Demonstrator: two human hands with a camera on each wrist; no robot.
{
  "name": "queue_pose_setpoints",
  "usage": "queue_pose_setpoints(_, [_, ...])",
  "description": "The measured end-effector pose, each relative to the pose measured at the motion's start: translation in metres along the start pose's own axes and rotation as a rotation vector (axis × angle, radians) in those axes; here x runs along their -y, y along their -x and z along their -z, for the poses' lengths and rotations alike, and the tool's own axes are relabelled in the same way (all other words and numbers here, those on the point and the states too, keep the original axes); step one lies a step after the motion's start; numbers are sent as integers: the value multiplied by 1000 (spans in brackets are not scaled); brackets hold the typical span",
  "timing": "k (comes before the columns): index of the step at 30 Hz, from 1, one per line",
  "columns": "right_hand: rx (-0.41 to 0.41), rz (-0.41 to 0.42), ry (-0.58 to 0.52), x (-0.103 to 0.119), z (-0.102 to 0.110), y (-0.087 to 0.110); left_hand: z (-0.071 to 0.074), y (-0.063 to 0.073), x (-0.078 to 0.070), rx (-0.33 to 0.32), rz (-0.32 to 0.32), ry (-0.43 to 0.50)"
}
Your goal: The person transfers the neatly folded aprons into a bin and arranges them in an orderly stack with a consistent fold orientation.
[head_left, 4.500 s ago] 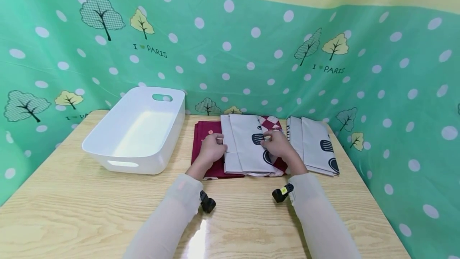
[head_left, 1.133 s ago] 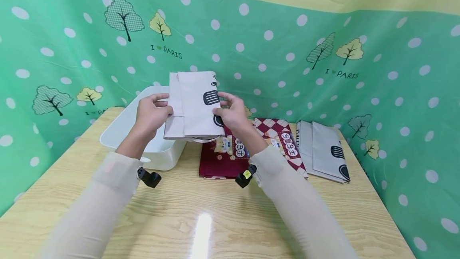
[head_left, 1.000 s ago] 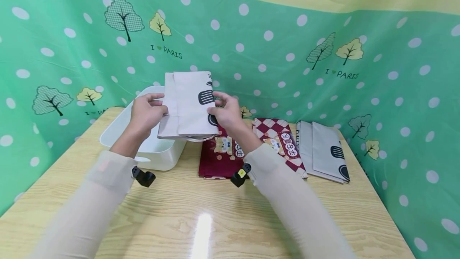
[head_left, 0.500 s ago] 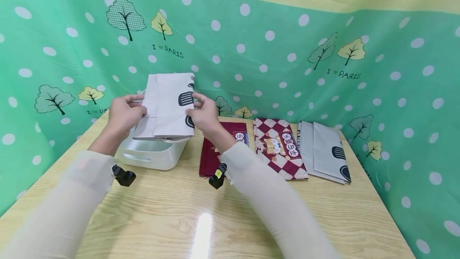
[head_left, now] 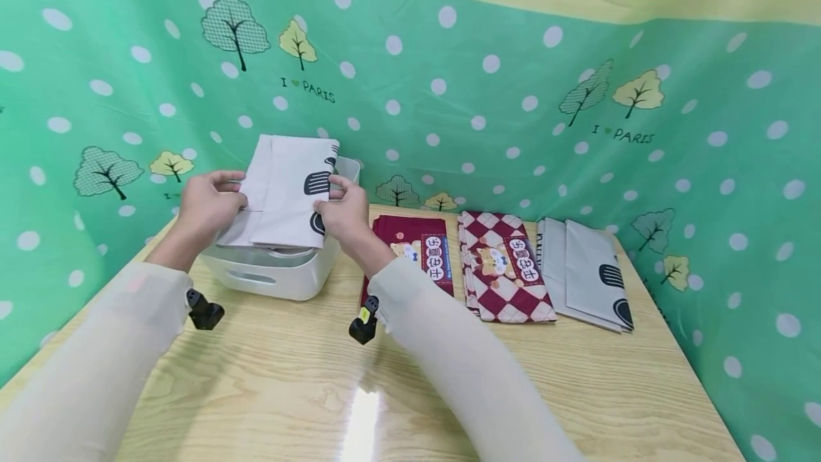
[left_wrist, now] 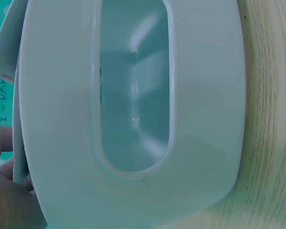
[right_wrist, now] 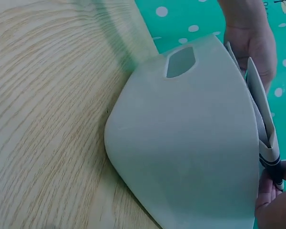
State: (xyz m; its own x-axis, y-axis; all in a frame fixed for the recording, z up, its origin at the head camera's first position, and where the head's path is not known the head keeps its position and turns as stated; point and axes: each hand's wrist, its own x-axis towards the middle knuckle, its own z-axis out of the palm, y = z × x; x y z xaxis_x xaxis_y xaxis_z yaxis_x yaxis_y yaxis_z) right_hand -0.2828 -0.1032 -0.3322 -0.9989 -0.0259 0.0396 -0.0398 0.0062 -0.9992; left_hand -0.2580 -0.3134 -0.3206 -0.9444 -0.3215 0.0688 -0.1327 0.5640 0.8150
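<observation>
A folded off-white cloth (head_left: 285, 194) with black spatula-like prints is held level over the white plastic bin (head_left: 304, 280), covering most of its opening. My left hand (head_left: 208, 207) pinches its left side, thumb on top and fingers beneath. On the opposite edge my right hand (head_left: 349, 214) grips beside the black print. Seen from the right wrist, the folded cloth (right_wrist: 263, 112) lies along the rim of the bin (right_wrist: 181, 133). The left wrist view is mostly filled by the end wall of the bin (left_wrist: 207, 119) with its oval handle hole. The bin's inside is largely hidden.
Right of the bin, a maroon folded cloth (head_left: 420, 230) with a dog print lies partly behind my right forearm. Beside it are a maroon-and-white checked folded cloth (head_left: 513, 298) and another off-white folded cloth (head_left: 586, 255). A green dotted curtain (head_left: 449, 105) backs the wooden table (head_left: 276, 376).
Both hands have lifted the off-white cloth off the checked and maroon cloths, carried it left, and lowered it slightly over the bin. The maroon and checked cloths are now uncovered.
</observation>
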Motion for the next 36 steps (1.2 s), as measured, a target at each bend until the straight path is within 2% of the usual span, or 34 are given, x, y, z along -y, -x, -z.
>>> queue_pose_setpoints(7, [0, 31, 110, -1, 0, 4, 0, -3, 1, 8, -57, -35])
queue_pose_setpoints(14, [8, 39, 163, -2, 0, 8, 0, -5, 4, 14, -80, -73])
queue_pose_setpoints(16, [11, 68, 240, -2, 1, 9, 1, -5, 5, 17, -103, -114])
queue_pose_setpoints(21, [17, 159, 544, 0, 7, 13, 1, -1, 6, 18, -154, -181])
queue_pose_setpoints(23, [29, 174, 596, 0, 11, 14, -2, 0, 3, 18, -158, -168])
queue_pose_setpoints(27, [46, 193, 568, 0, 20, 15, -12, 4, -1, 21, -185, -149])
queue_pose_setpoints(36, [42, 265, 445, 1, 53, 13, -41, 18, -21, 25, -304, -109])
